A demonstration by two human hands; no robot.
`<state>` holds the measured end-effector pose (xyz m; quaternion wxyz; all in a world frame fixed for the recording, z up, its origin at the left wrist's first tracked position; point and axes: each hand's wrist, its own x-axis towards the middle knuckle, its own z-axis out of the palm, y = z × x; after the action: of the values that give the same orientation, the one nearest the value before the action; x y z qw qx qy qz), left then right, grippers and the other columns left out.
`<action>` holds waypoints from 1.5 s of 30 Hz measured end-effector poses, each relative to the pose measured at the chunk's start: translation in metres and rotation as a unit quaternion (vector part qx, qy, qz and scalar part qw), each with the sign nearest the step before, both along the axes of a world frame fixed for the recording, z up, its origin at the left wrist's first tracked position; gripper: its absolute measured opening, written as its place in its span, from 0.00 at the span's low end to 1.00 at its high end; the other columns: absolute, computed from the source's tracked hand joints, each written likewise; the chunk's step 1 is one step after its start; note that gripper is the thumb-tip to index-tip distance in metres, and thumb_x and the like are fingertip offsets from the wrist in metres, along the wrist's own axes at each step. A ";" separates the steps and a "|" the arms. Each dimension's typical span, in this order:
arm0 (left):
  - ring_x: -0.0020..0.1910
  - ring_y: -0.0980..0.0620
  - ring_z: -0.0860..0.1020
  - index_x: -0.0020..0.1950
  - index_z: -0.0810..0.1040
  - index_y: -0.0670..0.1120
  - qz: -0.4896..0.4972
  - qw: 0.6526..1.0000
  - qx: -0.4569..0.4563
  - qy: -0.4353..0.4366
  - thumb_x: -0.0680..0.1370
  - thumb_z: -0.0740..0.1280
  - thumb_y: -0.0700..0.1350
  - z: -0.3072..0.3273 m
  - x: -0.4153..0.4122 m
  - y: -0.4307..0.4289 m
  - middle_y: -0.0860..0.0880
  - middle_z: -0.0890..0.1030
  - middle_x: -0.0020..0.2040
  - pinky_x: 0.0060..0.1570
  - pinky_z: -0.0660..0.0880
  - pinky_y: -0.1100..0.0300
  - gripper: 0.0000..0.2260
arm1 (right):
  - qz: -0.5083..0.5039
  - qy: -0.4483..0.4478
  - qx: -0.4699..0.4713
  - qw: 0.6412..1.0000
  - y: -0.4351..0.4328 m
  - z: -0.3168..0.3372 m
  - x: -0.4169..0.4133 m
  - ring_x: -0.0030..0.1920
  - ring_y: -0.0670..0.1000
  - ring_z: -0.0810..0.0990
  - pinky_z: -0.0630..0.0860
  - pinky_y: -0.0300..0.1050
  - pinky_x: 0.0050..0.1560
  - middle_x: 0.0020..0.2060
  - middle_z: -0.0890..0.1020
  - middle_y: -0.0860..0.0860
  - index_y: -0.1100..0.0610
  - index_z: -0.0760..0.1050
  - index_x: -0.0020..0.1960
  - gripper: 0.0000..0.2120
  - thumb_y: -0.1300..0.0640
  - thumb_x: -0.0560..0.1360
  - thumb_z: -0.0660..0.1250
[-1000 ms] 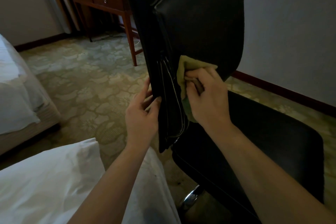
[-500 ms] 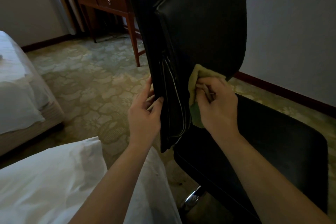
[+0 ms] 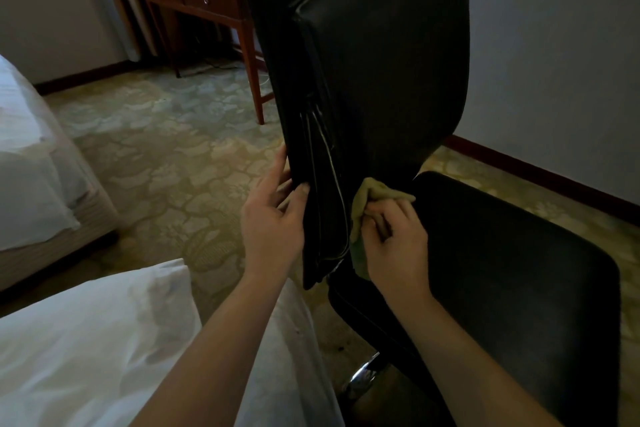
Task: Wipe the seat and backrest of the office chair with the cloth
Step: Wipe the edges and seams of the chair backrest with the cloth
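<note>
Just right of our right hand, whose fingers clench the yellow-green cloth low on the upright black leather backrest, lies the black seat; our left hand grips the backrest's edge.

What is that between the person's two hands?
The lower side edge of the black leather backrest, in the head view. The left hand grips that edge; the right hand presses a crumpled yellow-green cloth against its front.

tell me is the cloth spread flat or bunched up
Bunched up: the cloth sits crumpled in the right hand, pressed against the lower backrest.
</note>
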<state>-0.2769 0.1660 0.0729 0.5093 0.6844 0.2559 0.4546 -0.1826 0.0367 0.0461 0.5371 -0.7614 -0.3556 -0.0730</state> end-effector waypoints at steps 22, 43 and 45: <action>0.61 0.58 0.81 0.75 0.68 0.60 -0.007 1.000 -0.015 -0.015 0.82 0.67 0.37 -0.002 0.001 -0.002 0.50 0.80 0.65 0.59 0.80 0.57 0.26 | 0.022 -0.041 0.088 0.995 0.012 0.013 0.006 0.50 0.41 0.80 0.76 0.31 0.52 0.50 0.80 0.51 0.60 0.83 0.51 0.06 0.65 0.75 0.73; 0.62 0.58 0.81 0.77 0.68 0.57 0.007 1.000 0.000 0.001 0.82 0.67 0.39 -0.007 0.003 0.000 0.52 0.80 0.63 0.61 0.80 0.54 0.26 | 0.005 -0.079 -0.011 0.997 0.003 0.000 0.008 0.42 0.44 0.77 0.78 0.41 0.43 0.46 0.75 0.47 0.59 0.78 0.44 0.05 0.66 0.77 0.67; 0.62 0.58 0.81 0.77 0.68 0.58 0.005 1.000 -0.004 -0.002 0.82 0.67 0.39 -0.005 0.003 -0.001 0.52 0.80 0.64 0.61 0.80 0.54 0.26 | 0.012 -0.059 -0.027 0.998 -0.002 -0.010 0.009 0.43 0.44 0.77 0.78 0.42 0.43 0.47 0.75 0.46 0.58 0.78 0.44 0.05 0.67 0.77 0.68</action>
<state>-0.2742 0.1655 0.0678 0.5100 0.6806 0.2600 0.4573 -0.1733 0.0344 0.0359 0.4956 -0.7655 -0.3976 -0.1017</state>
